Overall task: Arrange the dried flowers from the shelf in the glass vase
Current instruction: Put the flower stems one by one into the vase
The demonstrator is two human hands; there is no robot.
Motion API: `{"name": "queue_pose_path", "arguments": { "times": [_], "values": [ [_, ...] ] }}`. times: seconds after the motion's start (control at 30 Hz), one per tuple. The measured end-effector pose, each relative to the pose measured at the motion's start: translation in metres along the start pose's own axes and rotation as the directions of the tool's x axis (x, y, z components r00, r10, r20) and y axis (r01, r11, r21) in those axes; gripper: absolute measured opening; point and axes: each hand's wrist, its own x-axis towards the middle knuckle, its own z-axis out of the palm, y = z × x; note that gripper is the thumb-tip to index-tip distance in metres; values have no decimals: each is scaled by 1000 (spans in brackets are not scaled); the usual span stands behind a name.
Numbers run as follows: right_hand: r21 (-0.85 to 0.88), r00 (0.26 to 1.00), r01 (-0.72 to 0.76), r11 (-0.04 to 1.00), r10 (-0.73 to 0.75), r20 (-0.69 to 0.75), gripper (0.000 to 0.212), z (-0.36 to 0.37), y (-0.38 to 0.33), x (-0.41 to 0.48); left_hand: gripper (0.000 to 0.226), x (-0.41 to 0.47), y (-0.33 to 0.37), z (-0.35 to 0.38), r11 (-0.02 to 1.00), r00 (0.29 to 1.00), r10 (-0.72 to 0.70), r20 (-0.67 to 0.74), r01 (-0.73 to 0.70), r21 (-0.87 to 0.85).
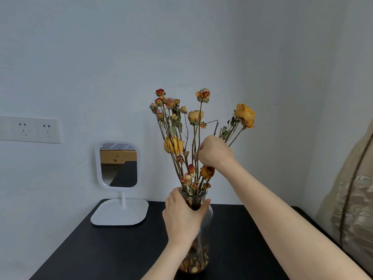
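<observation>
Progress: judged late. Flowers [173, 145] in view all in the vase [209, 219], stems down through the neck, blooms fanned out above. No shelf in view; cannot tell whether more stems wait there. Left to do, by judgement: seat the right-leaning stems, even out the spread, release.

Vase: clear glass, upright on black table [242, 229], toward the front edge, right of a white mirror [118, 164] and apart from it. Contents: a bundle of dried stems, plus loose petals [193, 265] heaped at the bottom. No water discernible.

Left hand [183, 215]: wrapped round the vase neck just below the rim, thumb on the right side, fingers round the far side. Judged a steadying hold.

Right hand [214, 152]: above the rim, fingers curled about a few stems at mid-height, seemingly including those of the big yellow bloom [245, 115] leaning right. Exact stems held hidden behind the knuckles.

Elsewhere: wall sockets [30, 129] at left; beige fabric [353, 199] at the right edge.
</observation>
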Motion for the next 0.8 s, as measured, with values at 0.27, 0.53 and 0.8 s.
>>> {"name": "queue_pose_path", "arguments": {
  "times": [0.27,0.53,0.8],
  "values": [
    [-89,999,13,996,-10,34,21,-1,3,-3,72,0,0,1,1000,1000,7,-8,-7,1],
    [-29,999,33,999,-34,-21,20,-8,5,-9,73,4,-3,0,1000,999,14,32,-13,-11],
    [204,994,92,975,-76,-81,17,-44,44,-61,56,10,-7,-12,977,976,44,212,2,-213]
  ]
}}
